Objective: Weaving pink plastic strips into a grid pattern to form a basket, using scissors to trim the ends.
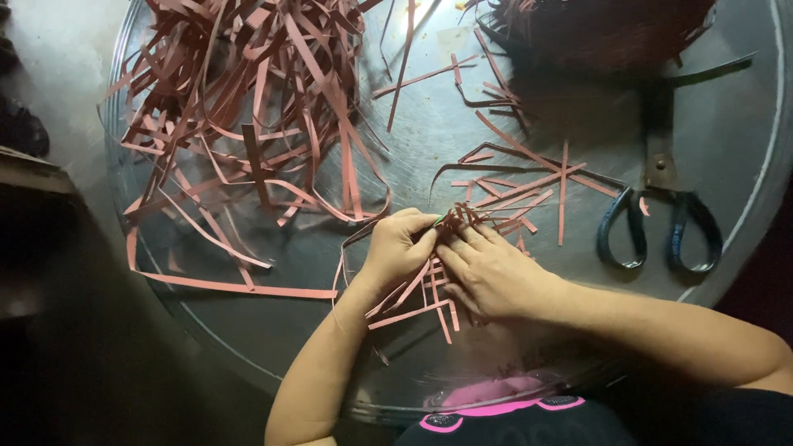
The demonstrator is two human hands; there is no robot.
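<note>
The left hand and right hand, both closed, pinch a small woven piece of thin reddish-brown strips near the round metal worktop's front; fingers hide most of it. Loose flat strips pile behind, dark-handled scissors right.

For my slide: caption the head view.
Both hands work thin pink strips on a round metal tray beside scissors.

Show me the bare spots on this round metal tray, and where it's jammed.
Bare on the tray: the right rim strip beside the scissors, and the lower-left arc below the long loose strip. Crowded: the strip pile upper left, the dark bundle up top, and the centre under the left hand and right hand.
</note>
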